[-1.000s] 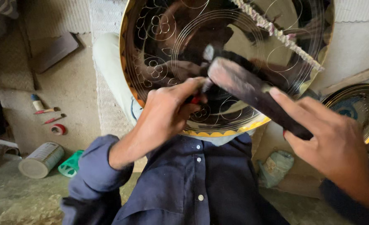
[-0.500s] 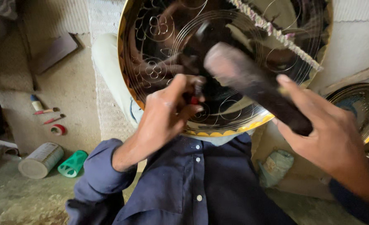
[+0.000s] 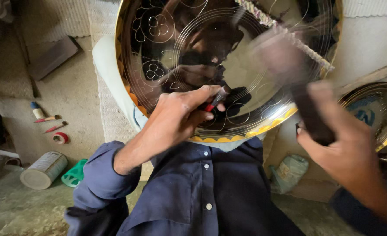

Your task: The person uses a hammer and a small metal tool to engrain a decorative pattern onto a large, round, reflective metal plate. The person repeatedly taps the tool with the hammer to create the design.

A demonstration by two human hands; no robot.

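Clearly the biggest thing before us is the round brass tray (image 3: 246, 57), propped on edge against our lap and leaning back toward the wall, so its mirror-bright face tilts up to us and the engraved circles and flower motifs sit within easy reach of both hands. Its lower rim, with a yellow zigzag border, rests just above our dark blue shirt (image 3: 202, 192), which steadies it.

Our right hand (image 3: 350, 153) is closed in a full grip around the dark handle of a hammer (image 3: 289, 74); the head is blurred in front of the tray, up and to the right of the other hand, so we cannot tell whether it touches anything.

Our left hand (image 3: 176, 118) pinches a short dark chisel (image 3: 219, 96) with a red band, fingers wrapped close to the tip; the point lies against the tray's lower middle, held at a slant so its top end faces the hammer.

A second engraved tray (image 3: 377, 113) leans at the right. On the floor to the left lie a tin can (image 3: 43, 170), a green plastic piece (image 3: 74, 174), a roll of red tape (image 3: 60, 138) and a couple of small red-tipped tools (image 3: 49, 123), well apart from the hands.
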